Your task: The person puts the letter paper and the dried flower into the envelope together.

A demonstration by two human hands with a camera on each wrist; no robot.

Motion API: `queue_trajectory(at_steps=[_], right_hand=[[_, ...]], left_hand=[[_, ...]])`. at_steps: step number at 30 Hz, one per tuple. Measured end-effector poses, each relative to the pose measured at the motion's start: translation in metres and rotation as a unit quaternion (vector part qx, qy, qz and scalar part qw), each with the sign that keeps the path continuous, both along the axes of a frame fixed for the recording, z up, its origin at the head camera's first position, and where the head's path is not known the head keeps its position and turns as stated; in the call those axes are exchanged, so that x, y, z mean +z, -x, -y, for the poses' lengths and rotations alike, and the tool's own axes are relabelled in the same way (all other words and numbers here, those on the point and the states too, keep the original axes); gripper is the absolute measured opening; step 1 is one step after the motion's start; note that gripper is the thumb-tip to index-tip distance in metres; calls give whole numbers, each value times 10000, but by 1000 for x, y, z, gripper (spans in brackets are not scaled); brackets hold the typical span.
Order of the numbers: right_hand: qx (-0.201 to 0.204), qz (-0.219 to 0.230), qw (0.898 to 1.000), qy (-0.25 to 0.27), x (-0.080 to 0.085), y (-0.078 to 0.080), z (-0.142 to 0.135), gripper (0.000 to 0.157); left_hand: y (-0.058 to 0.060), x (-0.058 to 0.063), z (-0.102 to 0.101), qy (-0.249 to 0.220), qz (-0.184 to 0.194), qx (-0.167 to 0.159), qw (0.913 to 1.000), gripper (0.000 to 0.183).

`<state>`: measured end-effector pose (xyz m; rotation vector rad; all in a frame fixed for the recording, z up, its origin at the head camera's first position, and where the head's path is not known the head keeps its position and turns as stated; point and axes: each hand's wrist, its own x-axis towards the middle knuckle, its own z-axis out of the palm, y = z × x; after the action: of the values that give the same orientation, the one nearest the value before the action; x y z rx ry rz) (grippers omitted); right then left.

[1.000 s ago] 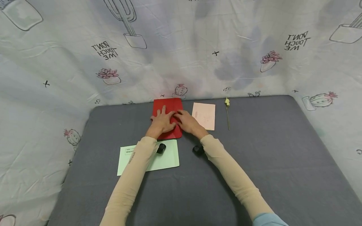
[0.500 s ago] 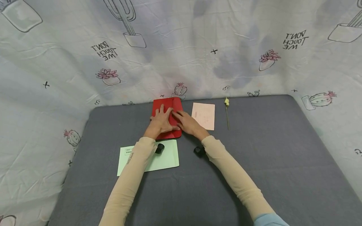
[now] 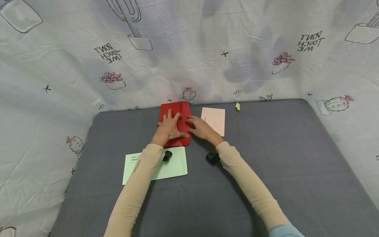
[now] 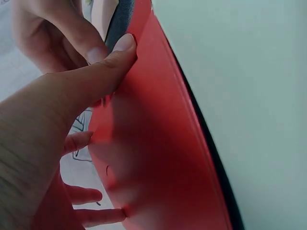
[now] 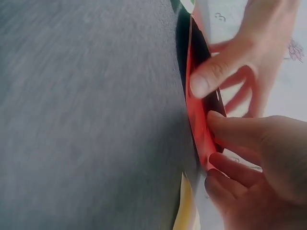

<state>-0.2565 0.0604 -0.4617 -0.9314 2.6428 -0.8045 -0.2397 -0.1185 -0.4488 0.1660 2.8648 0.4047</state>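
A red envelope (image 3: pixel 172 107) lies at the back of the table, its flap (image 3: pixel 186 111) folded out to the right. My left hand (image 3: pixel 168 127) rests spread on the envelope, with the thumb pressing near the flap. At the flap's right side, my right hand (image 3: pixel 202 127) touches the red paper with bent fingers. Both thumbs meet the paper near the dark opening (image 5: pixel 211 103) in the right wrist view. Whether anything lies inside is hidden. In the left wrist view, red paper (image 4: pixel 153 129) fills the middle.
A pale green envelope (image 3: pixel 174 164) lies in front of the red one, partly under my left forearm. To the right are a pink card (image 3: pixel 214 119) and a yellow flower (image 3: pixel 238 113) on a thin stem. A patterned cloth (image 3: pixel 207 49) hangs behind the grey table (image 3: pixel 266 158).
The left hand has shifted slightly left and its thumb has spread further right onto the flap. The right hand has drawn back to the right, toward the flap's outer edge.
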Motion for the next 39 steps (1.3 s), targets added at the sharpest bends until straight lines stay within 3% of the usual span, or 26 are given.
queue_trajectory(at_steps=[4,9,13,17,19,23,26,33,39], right_hand=[[-356,-34,9980,512,1,2,-13,45],[-1695,-237,9806,956,6,3,-39,42],[-2724,-483,9589,635,13,4,-61,46],[-3266,-332,9445,87,18,5,-77,40],[-3414,-72,9398,-101,19,6,-82,39],[-3588,480,9316,-337,19,10,-86,58],[-3697,623,9251,-611,18,13,-86,58],[-3833,544,9162,-1034,17,19,-85,49],[-3842,653,9179,-751,16,22,-93,28]], left_hand=[[0,1,0,41,40,28,10000,94],[0,1,0,20,38,-8,10000,93],[-1,2,-1,4,-20,-15,10000,90],[-2,3,-1,-37,-12,22,10000,87],[-2,3,-1,-34,-6,28,10000,88],[-3,3,-3,-1,17,3,10000,89],[-3,2,-3,-1,10,-9,10000,89],[-3,0,-4,-36,-64,3,10000,88],[-3,0,-3,22,-53,-8,10000,88]])
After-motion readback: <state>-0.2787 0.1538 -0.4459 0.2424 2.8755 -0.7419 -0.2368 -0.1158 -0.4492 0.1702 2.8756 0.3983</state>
